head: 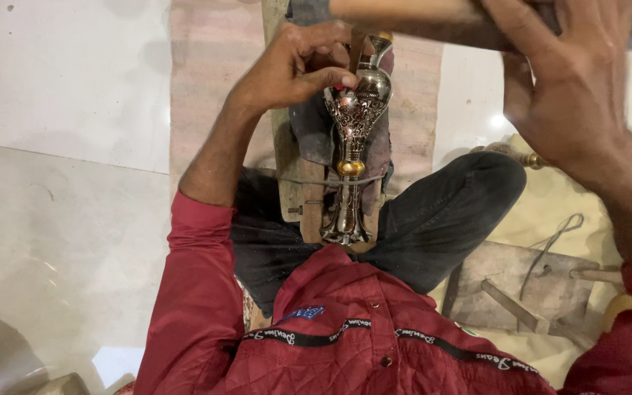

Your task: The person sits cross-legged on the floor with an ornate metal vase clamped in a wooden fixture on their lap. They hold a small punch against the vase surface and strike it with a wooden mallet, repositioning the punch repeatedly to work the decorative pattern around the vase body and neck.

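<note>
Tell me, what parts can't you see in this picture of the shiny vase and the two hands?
- Head view: the top of the silver vase is hidden behind the left hand; its fingers cover whatever they pinch.
- The wooden handle in the right hand is cut off by the top edge; its working end is not visible.
- The vase's foot is hidden by the red jacket.
- The wooden frame at right is blurred.

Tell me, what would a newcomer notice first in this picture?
The ornate silver vase with a gold band, lying along a wooden plank at centre. The left hand pinches its bulb near the top. The right hand holds a wooden handle at the upper right.
</note>
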Motion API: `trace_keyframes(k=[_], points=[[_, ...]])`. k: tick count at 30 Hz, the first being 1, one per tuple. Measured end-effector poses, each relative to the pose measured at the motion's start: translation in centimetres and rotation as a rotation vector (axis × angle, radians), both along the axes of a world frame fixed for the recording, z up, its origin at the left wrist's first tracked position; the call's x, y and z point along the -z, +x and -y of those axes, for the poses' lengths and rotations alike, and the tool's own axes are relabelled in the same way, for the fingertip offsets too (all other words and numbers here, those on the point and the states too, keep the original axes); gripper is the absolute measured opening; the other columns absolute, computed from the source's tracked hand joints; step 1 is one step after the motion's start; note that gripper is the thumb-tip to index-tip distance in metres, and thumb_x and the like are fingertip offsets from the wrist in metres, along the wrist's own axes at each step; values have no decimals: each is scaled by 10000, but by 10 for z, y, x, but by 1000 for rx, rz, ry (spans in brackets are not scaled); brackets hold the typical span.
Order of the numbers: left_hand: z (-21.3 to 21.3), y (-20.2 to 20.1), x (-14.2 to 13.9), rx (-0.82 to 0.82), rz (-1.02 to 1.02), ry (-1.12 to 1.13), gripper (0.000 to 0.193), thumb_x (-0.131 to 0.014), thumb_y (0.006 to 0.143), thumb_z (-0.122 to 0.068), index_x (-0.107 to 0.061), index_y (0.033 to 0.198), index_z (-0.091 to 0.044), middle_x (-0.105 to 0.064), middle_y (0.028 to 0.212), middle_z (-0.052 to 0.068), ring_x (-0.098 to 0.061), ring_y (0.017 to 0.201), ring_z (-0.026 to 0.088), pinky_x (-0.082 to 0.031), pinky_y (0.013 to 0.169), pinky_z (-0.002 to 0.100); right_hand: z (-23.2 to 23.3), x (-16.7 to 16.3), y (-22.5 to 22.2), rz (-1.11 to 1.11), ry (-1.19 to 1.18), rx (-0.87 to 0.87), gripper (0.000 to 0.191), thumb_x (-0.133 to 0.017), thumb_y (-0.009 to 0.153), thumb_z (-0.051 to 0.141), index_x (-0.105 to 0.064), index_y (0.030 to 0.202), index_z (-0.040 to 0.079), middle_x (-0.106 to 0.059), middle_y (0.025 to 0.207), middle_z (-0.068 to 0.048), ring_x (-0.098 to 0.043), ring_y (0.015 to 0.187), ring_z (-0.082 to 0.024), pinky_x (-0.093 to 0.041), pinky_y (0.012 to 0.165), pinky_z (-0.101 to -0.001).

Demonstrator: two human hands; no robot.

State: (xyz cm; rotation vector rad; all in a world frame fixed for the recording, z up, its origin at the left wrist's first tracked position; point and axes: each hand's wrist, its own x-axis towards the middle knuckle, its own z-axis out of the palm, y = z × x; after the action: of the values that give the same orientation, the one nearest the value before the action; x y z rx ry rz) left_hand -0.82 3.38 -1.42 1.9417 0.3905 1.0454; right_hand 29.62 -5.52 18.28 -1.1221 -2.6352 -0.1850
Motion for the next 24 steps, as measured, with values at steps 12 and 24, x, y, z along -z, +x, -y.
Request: trace_keyframes(k=[12, 24], points=[[0, -2, 0, 12, -39, -27, 191, -802, 1073, -141, -728, 1225, -50, -763, 852, 57, -687, 735, 101, -533, 673, 273, -1, -3, 1, 83, 66, 41, 501, -761, 1068, 71, -573, 1532, 89, -576, 1301, -187, -557, 1173, -332, -446, 990, -499], [6, -2, -6, 81, 94, -65, 341, -752, 1087, -157, -653, 1381, -16, -782, 1050, 95, -784, 990, 158, -669, 939, 348, -1, 3, 12, 15, -162, 154, 428, -638, 1071, -6, -534, 1477, 84, -570, 1223, -148, -568, 1092, -273, -465, 900, -428]])
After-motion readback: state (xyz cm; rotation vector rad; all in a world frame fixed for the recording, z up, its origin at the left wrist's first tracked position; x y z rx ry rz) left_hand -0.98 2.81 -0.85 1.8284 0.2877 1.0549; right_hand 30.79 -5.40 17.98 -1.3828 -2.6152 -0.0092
